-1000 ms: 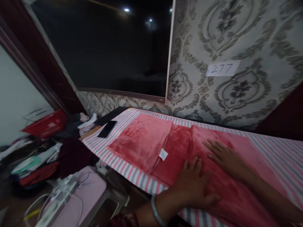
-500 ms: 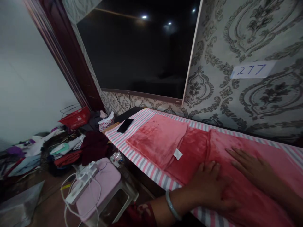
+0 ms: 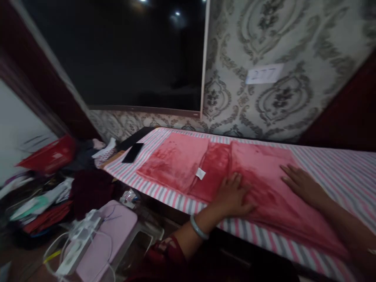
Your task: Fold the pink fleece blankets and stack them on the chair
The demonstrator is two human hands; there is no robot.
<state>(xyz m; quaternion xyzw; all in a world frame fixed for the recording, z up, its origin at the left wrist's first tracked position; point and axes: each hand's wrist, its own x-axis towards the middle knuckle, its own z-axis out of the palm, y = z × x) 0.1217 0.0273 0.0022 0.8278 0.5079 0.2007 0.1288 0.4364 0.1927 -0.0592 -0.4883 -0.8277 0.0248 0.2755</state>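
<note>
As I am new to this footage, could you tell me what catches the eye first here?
A pink fleece blanket lies on a striped sheet, with the left hand and right hand flat on it. A black phone lies at the sheet's far left corner, and a clothes pile fills the floor at left.

My left hand (image 3: 232,196) is bare, with no rings that I can make out, and a smooth, pale grey-green bangle (image 3: 198,228) circles the wrist just behind it. Further back the forearm is uncovered, and near the elbow I wear a dark red sleeve (image 3: 164,256) with a faint lighter pattern. My right hand (image 3: 301,183) is bare too, its forearm uncovered as far as the view shows.
</note>
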